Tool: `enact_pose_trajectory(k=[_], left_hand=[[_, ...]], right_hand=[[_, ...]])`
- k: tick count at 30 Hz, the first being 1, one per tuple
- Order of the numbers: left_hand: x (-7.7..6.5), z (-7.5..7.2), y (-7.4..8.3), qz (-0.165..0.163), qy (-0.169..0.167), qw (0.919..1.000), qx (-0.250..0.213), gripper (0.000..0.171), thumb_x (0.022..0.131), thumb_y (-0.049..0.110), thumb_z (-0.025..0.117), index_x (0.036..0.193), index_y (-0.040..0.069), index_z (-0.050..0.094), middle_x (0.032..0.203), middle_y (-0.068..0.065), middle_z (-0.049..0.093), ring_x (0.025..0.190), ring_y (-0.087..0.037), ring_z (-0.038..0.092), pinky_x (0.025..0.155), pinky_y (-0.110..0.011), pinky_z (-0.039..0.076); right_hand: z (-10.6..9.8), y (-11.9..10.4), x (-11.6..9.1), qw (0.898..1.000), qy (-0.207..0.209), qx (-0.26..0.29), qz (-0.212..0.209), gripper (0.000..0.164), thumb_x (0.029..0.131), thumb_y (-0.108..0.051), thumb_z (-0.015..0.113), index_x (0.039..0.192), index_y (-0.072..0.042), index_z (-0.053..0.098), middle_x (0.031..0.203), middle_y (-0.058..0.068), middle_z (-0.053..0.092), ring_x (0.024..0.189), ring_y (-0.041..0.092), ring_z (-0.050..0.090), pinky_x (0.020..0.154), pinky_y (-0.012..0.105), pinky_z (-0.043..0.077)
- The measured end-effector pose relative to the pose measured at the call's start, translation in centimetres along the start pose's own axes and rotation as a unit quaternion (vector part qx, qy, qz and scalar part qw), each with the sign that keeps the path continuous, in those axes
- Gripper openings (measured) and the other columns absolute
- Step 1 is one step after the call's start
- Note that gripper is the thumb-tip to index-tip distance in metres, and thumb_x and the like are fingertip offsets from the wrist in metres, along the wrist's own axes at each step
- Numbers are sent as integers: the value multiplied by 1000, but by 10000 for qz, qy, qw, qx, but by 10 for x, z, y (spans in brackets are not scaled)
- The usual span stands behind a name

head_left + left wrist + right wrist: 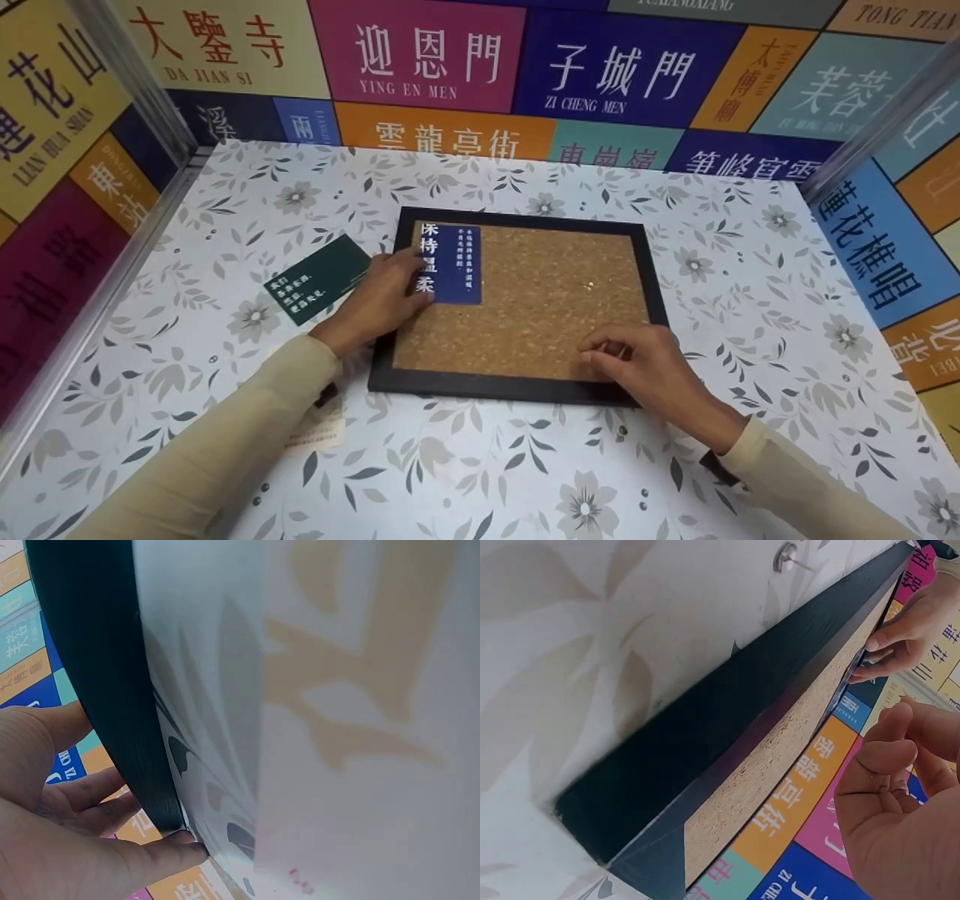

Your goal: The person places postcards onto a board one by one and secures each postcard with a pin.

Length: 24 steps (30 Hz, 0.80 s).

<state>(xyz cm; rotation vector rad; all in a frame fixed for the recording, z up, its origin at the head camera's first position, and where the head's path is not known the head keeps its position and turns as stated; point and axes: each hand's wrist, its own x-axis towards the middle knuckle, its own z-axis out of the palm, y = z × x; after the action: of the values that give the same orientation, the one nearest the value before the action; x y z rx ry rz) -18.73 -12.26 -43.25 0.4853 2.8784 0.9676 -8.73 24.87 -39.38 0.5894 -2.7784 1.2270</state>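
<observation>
A cork board [517, 322] in a black frame [480, 386] lies on the table. My left hand [382, 296] reaches over the frame's left side and rests its fingertips on a dark blue card [457, 274] with white characters, at the board's upper left. Above the board's lower right corner, my right hand [637, 356] has its fingers curled and its thumb close to the index finger. I see nothing between those fingertips. Small shiny bits, too small to make out, lie on the cork [590, 285].
Left of the frame lies a green card [307, 289] with white writing, partly behind my left hand. A pale card [319, 435] shows under the left forearm. On the flowered tablecloth [540, 480], near the frame, is a metal pushpin [786, 556]. Printed panels [420, 60] enclose the table.
</observation>
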Motion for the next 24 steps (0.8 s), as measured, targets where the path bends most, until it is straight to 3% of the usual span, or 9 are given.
enact_pose_trajectory(k=[10,24], left_hand=[[-3,-5,7,-169,-199,9996,-89,53,103,17,78,148,-6,62,174,-22,38,156,-52,34,132,-59,28],[-2,-5,6,-107,-199,9997,-45,52,104,17,77,148,-7,62,173,-23,40,155,-53,36,131,-58,30]], right_hand=[[2,2,10,9986,15,388,371,8,93,-3,87,97,-9,86,86,-1,79,70,12,64,62,22,52],[6,3,28,9946,-190,687,754,5,95,-4,86,100,-4,85,89,5,80,73,11,65,64,19,51]])
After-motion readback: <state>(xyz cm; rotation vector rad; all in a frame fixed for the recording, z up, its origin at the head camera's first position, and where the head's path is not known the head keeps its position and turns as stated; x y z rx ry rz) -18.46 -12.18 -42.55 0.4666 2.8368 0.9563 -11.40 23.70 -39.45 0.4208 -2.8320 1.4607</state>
